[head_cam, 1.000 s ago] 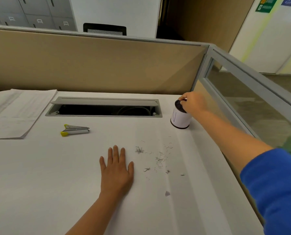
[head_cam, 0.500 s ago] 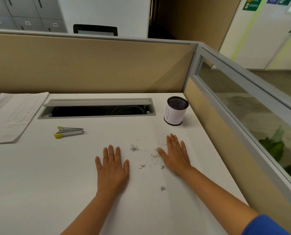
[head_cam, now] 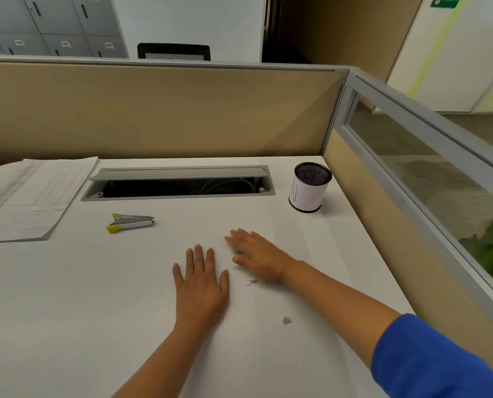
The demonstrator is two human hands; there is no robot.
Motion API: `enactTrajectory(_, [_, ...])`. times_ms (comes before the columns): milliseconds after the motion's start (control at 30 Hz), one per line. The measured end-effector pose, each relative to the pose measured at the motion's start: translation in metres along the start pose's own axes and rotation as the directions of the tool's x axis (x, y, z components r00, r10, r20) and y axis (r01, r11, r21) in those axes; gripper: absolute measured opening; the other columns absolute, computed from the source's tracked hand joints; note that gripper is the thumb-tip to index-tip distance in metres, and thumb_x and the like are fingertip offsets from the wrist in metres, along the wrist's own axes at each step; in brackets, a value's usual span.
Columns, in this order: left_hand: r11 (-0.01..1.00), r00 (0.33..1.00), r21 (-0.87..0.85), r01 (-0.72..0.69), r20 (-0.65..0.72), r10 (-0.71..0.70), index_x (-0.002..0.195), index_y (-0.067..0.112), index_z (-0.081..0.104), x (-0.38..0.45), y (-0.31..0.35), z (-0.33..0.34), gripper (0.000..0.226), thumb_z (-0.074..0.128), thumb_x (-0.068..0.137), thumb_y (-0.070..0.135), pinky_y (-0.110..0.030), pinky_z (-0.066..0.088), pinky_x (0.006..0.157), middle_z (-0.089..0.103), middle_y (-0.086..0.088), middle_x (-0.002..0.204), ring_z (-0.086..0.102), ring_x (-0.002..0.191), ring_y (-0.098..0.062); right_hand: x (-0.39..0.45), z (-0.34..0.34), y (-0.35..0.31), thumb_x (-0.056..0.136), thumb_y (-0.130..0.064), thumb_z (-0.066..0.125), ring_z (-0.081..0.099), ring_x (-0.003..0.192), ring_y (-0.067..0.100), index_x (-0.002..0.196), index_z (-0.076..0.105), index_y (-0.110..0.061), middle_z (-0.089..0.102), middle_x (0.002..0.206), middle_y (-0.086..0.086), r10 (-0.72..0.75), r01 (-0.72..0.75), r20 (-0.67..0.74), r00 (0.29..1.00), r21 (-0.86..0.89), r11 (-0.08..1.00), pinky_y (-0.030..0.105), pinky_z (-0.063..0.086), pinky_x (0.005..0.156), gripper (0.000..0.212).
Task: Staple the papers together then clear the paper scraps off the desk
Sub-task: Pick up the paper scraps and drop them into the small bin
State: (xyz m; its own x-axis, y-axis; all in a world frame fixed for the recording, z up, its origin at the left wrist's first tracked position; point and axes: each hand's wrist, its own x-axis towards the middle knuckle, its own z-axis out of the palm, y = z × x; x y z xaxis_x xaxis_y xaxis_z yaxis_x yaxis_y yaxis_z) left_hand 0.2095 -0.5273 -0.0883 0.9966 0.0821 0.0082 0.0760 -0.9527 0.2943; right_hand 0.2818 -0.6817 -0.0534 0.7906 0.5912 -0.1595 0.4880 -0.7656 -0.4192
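My left hand [head_cam: 200, 282] lies flat on the white desk [head_cam: 95, 311], fingers apart, holding nothing. My right hand [head_cam: 256, 254] rests palm down just to its right, blurred, fingers spread over a small heap of grey scraps [head_cam: 235, 252]. Loose scraps lie below it: a small curl [head_cam: 251, 282], a staple-like bit [head_cam: 253, 296] and a grey fleck [head_cam: 287, 320]. A silver stapler with yellow ends [head_cam: 130, 222] lies to the upper left of the hands. The stack of printed papers [head_cam: 29, 196] sits at the far left.
A black mesh cup wrapped in white paper [head_cam: 309, 188] stands at the back right. An open cable tray [head_cam: 179, 186] is set into the desk at the back. Tan partition panels [head_cam: 153, 110] wall the back, and a glass-topped panel [head_cam: 411, 173] the right side.
My right hand left the mesh cup, came down onto the desk and swept left over the scraps toward my left hand. The scattered scraps are now gathered closer. My left hand stayed put.
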Motion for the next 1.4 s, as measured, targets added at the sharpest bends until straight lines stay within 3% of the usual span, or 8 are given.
enactTrajectory(233, [1.0,1.0,0.005,-0.002,0.008,0.002,0.149,0.018,0.007,-0.001,0.0,-0.002,0.087,-0.012,0.072,0.055,-0.047,-0.004,0.116,0.0,-0.006,0.158,-0.006,0.146,-0.021,-0.027,0.002,0.008,0.096,-0.002,0.037,0.029,0.14,0.021,0.138,0.044,-0.009,0.036,0.15,0.008,-0.052,0.046,-0.058,0.997,-0.109,0.993,0.027,0.021,0.116,0.042])
enactTrajectory(467, [1.0,1.0,0.01,-0.011,0.005,0.011,0.149,0.017,0.006,-0.001,0.0,-0.002,0.087,-0.013,0.072,0.054,-0.047,-0.005,0.116,0.0,-0.006,0.158,-0.007,0.145,-0.022,-0.041,-0.01,0.02,0.081,0.009,0.045,0.056,0.103,0.032,0.097,0.067,0.001,0.066,0.109,0.014,-0.014,-0.007,-0.1,0.995,-0.204,0.979,0.035,0.046,0.085,0.029])
enactTrajectory(633, [1.0,1.0,-0.008,-0.014,0.001,0.014,0.149,0.017,0.006,-0.001,0.0,-0.004,0.086,-0.012,0.072,0.054,-0.046,-0.006,0.116,-0.001,-0.006,0.158,-0.008,0.145,-0.021,-0.043,-0.032,0.018,0.087,-0.006,0.055,0.062,0.103,0.019,0.102,0.071,-0.006,0.069,0.11,0.007,0.186,-0.188,-0.217,0.958,0.008,0.982,0.025,0.046,0.092,0.021])
enactTrajectory(800, [1.0,1.0,-0.018,-0.007,-0.001,0.007,0.149,0.017,0.006,-0.002,0.0,-0.003,0.074,-0.001,0.083,0.051,-0.047,-0.005,0.116,0.0,-0.006,0.158,-0.007,0.145,-0.021,-0.044,-0.049,0.018,0.079,-0.002,0.062,0.06,0.076,0.011,0.09,0.074,-0.006,0.073,0.093,0.007,0.361,-0.294,-0.253,0.898,0.265,0.918,0.02,0.047,0.077,0.016])
enactTrajectory(1067, [1.0,1.0,-0.009,-0.014,-0.013,0.014,0.149,0.017,0.007,-0.001,-0.003,0.001,0.081,-0.008,0.077,0.053,-0.047,-0.004,0.116,0.0,-0.005,0.158,-0.007,0.146,-0.021,-0.036,-0.095,0.035,0.083,0.01,0.059,0.056,0.067,0.013,0.075,0.061,-0.006,0.059,0.074,0.006,0.598,-0.226,-0.002,0.802,0.925,0.306,0.009,0.054,0.054,0.017])
enactTrajectory(1200, [1.0,1.0,-0.009,-0.013,-0.022,0.012,0.149,0.018,0.006,-0.001,-0.004,0.002,0.085,-0.012,0.074,0.053,-0.047,-0.003,0.117,0.0,-0.005,0.159,-0.006,0.146,-0.02,-0.016,-0.145,0.059,0.082,0.006,0.06,0.053,0.062,0.012,0.069,0.061,-0.012,0.058,0.067,0.003,0.672,-0.157,-0.249,0.698,0.862,0.483,0.016,0.053,0.058,0.022])
enactTrajectory(1300, [1.0,0.999,-0.023,-0.01,-0.033,0.009,0.149,0.018,0.005,-0.001,-0.002,0.003,0.083,-0.01,0.075,0.054,-0.046,-0.004,0.117,-0.001,-0.004,0.159,-0.008,0.145,-0.02,-0.001,-0.169,0.083,0.079,0.001,0.061,0.058,0.068,0.018,0.073,0.068,-0.011,0.062,0.067,0.001,0.664,-0.303,-0.49,0.565,0.625,0.719,0.032,0.054,0.075,0.015])
enactTrajectory(1400, [1.0,0.999,-0.026,-0.006,-0.033,0.005,0.149,0.019,0.005,0.0,0.0,0.002,0.081,-0.008,0.077,0.053,-0.046,-0.005,0.117,-0.002,-0.003,0.159,-0.008,0.145,-0.019,0.009,-0.177,0.097,0.081,-0.002,0.06,0.062,0.085,0.019,0.09,0.073,-0.008,0.07,0.09,0.007,0.625,-0.466,-0.563,0.541,0.418,0.78,0.032,0.051,0.083,0.017])
